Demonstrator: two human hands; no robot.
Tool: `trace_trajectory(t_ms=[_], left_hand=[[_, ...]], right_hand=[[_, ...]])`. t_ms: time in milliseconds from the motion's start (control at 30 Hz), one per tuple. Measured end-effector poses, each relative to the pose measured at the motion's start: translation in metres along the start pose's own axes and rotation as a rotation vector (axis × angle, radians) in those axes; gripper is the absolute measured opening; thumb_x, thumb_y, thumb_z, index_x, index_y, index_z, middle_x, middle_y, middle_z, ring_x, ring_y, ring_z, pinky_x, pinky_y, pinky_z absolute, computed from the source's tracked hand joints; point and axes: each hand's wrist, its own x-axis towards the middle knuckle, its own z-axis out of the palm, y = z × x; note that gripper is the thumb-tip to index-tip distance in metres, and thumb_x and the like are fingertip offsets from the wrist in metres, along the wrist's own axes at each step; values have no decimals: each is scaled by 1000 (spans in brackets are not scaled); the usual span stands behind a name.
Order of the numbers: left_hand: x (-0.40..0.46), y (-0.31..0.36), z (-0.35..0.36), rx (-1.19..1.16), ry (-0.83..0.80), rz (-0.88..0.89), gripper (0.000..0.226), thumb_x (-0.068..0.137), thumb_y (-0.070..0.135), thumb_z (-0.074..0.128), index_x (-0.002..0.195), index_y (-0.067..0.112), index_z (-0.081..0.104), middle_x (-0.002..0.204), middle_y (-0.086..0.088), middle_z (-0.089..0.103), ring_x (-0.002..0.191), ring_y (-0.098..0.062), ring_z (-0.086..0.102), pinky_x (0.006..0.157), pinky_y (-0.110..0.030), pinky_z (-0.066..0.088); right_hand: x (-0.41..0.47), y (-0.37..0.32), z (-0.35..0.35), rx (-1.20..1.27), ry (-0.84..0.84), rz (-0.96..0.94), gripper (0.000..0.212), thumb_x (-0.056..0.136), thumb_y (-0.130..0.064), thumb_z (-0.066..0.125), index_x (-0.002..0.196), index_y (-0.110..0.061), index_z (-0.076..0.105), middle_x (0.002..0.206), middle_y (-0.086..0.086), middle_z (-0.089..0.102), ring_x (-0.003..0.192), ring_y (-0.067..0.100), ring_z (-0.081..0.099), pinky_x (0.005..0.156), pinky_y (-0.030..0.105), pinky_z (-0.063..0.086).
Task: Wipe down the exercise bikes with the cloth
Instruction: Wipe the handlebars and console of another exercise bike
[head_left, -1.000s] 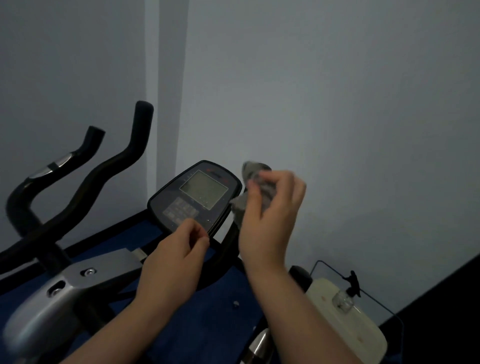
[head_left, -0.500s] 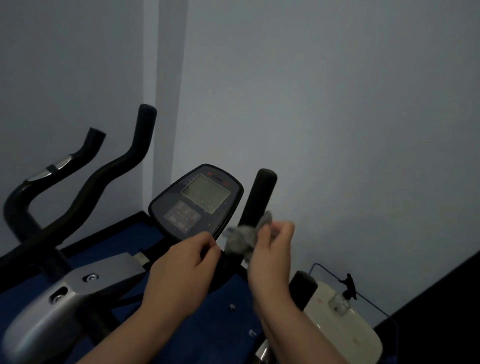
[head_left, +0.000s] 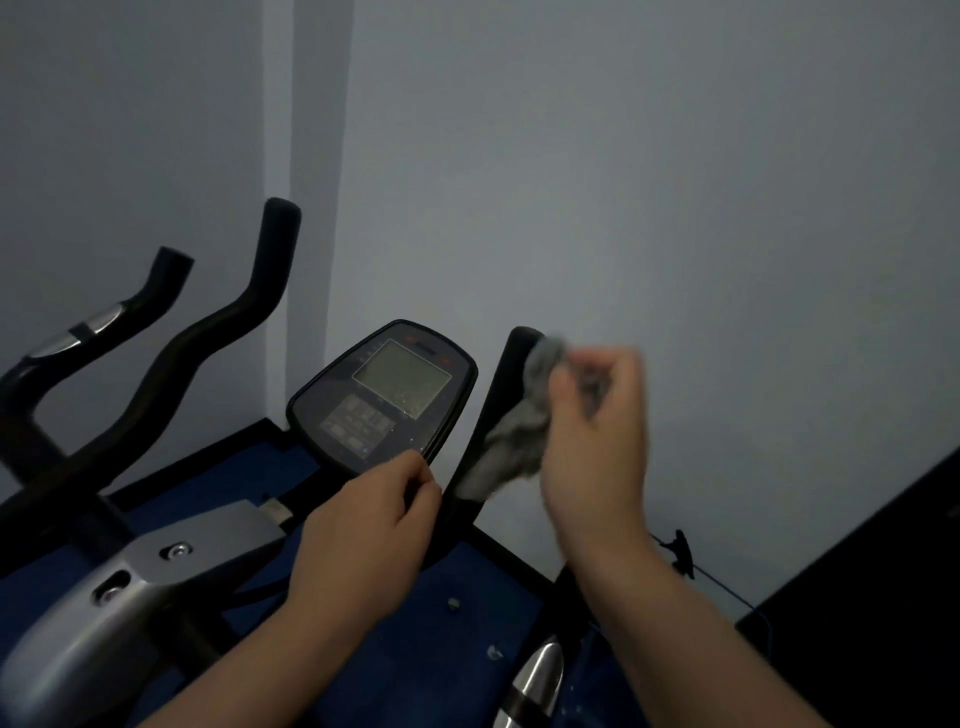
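We see two bare hands at an exercise bike (head_left: 171, 566) in a dim room. The right hand (head_left: 597, 441), blurred, is raised with its fingers closed around one grey cloth (head_left: 519, 441), pressing it against the upright black right handlebar (head_left: 493, 415). The left hand (head_left: 374, 525) sits lower, fingers curled loosely just below the one console (head_left: 384, 395); we cannot tell whether it grips anything. We count three black handlebar ends in all, two of them rising at the left.
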Motion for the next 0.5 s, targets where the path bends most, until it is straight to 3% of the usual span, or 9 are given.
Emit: trace_trajectory(t_ms=[67, 167, 300, 367, 433, 500], left_hand=[[-1, -2, -1, -48, -14, -30, 24, 93, 33, 47, 71, 27, 54, 62, 6, 60, 61, -7, 57, 54, -29, 39], [-1, -6, -5, -189, -11, -97, 25, 88, 37, 49, 68, 26, 57, 61, 2, 62, 62, -14, 60, 61, -37, 47], [-1, -8, -16, -295, -24, -143, 24, 88, 26, 53, 65, 23, 61, 64, 0, 63, 64, -16, 58, 70, -45, 49], [-7, -14, -23, -207, -96, -117, 21, 89, 25, 52, 70, 26, 62, 72, 3, 65, 71, -13, 60, 73, -43, 50], [-17, -20, -31, -83, -145, -55, 15, 90, 27, 51, 78, 30, 60, 82, 8, 63, 80, -8, 59, 77, -39, 51], [-29, -24, -37, -6, -139, -13, 11, 90, 28, 50, 88, 33, 60, 89, 12, 59, 87, -7, 55, 82, -36, 48]], right_hand=[[20, -20, 0, -144, 57, -335, 8, 92, -8, 58, 95, -15, 58, 105, 4, 52, 92, 1, 52, 78, 5, 39], [21, -10, 11, -529, -52, -572, 12, 88, -9, 64, 99, -14, 66, 104, 6, 55, 94, 21, 50, 70, 15, 38], [-23, 26, 12, -833, -353, -654, 24, 79, -3, 72, 100, -13, 66, 105, 5, 54, 92, 22, 48, 59, 20, 39], [-23, 21, 7, -771, -484, -579, 12, 86, -12, 66, 98, -15, 68, 102, 1, 53, 90, 19, 49, 65, 25, 46], [-5, 4, 4, -741, -469, -581, 12, 91, -20, 59, 98, -17, 69, 102, 0, 53, 91, 16, 48, 69, 25, 40], [6, -7, 5, -812, -362, -643, 10, 89, -18, 61, 95, -15, 69, 101, 2, 55, 90, 19, 48, 62, 26, 39]])
